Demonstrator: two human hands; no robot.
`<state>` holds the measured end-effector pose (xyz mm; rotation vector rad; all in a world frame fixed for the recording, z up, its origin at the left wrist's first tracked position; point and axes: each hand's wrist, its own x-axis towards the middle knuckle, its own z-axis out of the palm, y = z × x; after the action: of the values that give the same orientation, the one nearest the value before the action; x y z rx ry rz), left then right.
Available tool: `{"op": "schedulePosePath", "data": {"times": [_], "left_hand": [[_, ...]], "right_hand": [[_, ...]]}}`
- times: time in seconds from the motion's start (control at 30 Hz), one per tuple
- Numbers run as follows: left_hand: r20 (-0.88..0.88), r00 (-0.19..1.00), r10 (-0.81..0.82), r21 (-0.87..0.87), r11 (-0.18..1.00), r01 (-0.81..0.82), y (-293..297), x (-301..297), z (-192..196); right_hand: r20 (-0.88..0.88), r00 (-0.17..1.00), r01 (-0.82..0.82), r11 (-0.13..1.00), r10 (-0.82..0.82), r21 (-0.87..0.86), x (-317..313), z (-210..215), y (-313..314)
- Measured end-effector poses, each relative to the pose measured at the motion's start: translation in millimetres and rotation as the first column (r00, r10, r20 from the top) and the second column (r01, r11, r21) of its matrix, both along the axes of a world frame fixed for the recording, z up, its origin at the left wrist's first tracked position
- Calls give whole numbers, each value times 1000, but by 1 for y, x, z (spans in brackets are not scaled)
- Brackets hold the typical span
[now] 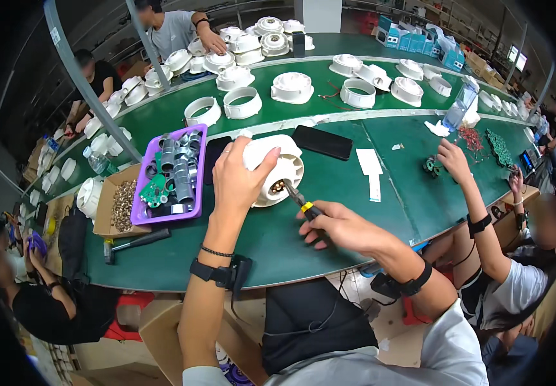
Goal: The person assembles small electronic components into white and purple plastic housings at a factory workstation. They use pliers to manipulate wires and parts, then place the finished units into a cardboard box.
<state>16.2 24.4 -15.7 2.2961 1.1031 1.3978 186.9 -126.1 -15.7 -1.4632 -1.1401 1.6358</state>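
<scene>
My left hand (238, 172) is closed on a round white plastic housing (289, 149), holding it tilted above the green bench with the thumb across its top. Inside the housing's central opening sit small brass-coloured parts (278, 188). A pair of pliers (299, 198) with black and yellow handles is in my right hand (348, 226), jaws reaching into that opening at the brass parts. Whether the jaws grip one of them is too small to tell. Left of my left hand stands a purple tray (135, 201) of metal rings and green circuit boards.
A cardboard box (102, 222) of brass fittings and a hammer (137, 244) lie at the left. Beyond my hands are a black phone (323, 142) and white paper (369, 162). White housings (292, 87) line the green conveyor. A co-worker's hand (455, 161) works at the right.
</scene>
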Motion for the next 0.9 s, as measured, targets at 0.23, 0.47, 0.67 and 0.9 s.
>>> {"op": "schedulePosePath", "data": {"times": [0.23,0.47,0.67,0.9], "left_hand": [[-194,981,-7,-1,1000,7,5,16,17],[-276,961,-13,58,998,30,7,36,18],[-320,946,-47,57,996,68,5,44,17],[-329,943,-58,76,993,88,3,45,17]], "right_hand": [[255,966,-50,997,33,58,10,5,12],[184,983,12,999,-4,-44,21,16,2],[130,991,28,998,-20,-60,27,15,4],[167,985,-30,995,45,-92,32,21,9]]}}
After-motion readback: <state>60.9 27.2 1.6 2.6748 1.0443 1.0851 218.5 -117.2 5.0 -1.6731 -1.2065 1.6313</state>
